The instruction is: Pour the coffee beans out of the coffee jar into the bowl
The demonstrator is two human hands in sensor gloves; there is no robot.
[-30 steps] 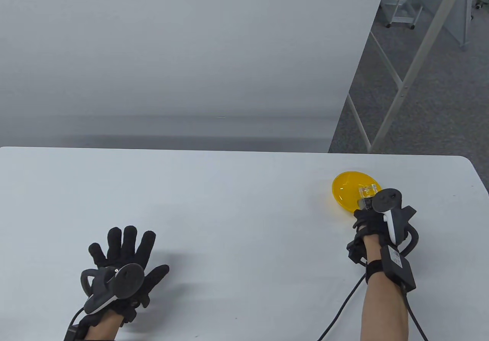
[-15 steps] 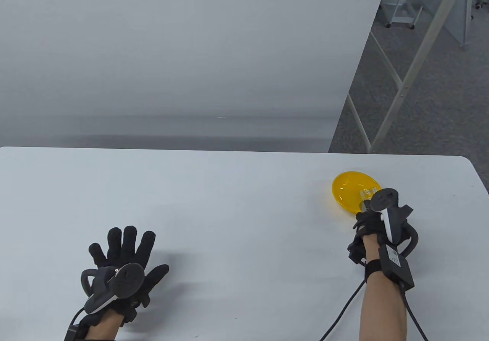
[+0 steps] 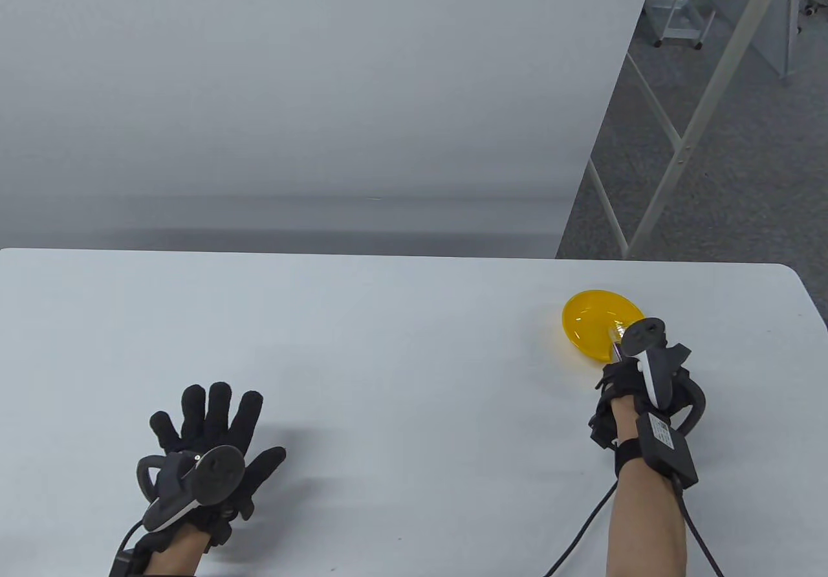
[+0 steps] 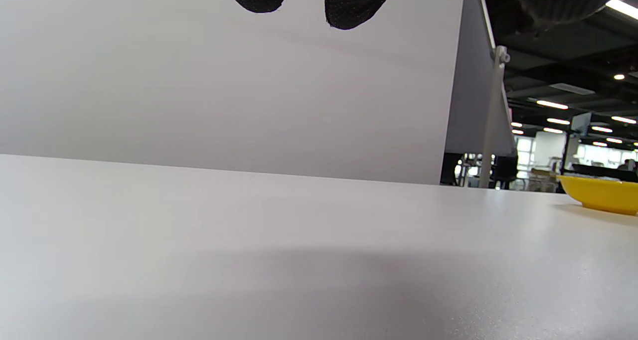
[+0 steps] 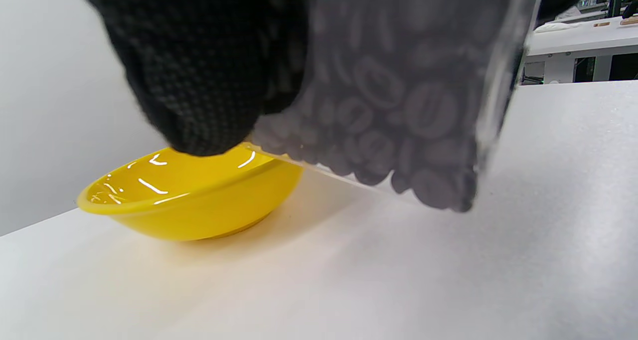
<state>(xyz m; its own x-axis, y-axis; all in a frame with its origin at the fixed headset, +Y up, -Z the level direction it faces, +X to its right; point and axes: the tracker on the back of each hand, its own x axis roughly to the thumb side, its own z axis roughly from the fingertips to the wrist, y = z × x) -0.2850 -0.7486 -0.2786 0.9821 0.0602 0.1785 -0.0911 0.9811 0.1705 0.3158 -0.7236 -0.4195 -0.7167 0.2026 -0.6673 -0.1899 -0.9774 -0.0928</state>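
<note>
Right hand (image 3: pixel 631 386), in a black sensor glove with a dark tracker (image 3: pixel 653 357) strapped to its back, grips a clear plastic coffee jar (image 5: pixel 413 81) beside the near right edge of a shallow yellow plastic bowl (image 3: pixel 592 328). In the right wrist view the gloved fingers (image 5: pixel 199 71) are clenched around the jar's wall, and the jar is raised off the white counter (image 3: pixel 388 344) and tilted, its lower corner hanging just above the surface. Dark roasted coffee beans (image 5: pixel 398 130) fill the visible part of the jar and press against its clear wall. In the table view only a small glint of the jar (image 3: pixel 616 332) shows past the tracker, overlapping the bowl's rim. The bowl (image 5: pixel 194 195) stands upright on the counter at its far right; its glossy inside shows only highlights.

Left hand (image 3: pixel 207 438), likewise gloved and carrying a tracker (image 3: pixel 194 477), lies at the near left of the counter, well apart from bowl and jar, its fingers (image 3: pixel 220 402) released and spread, grasping nothing. In the left wrist view two fingertips (image 4: pixel 359 1) enter from the top edge, and the bowl (image 4: pixel 600 194) appears at the far right. A pale partition panel (image 3: pixel 310 85) stands behind the counter.
</note>
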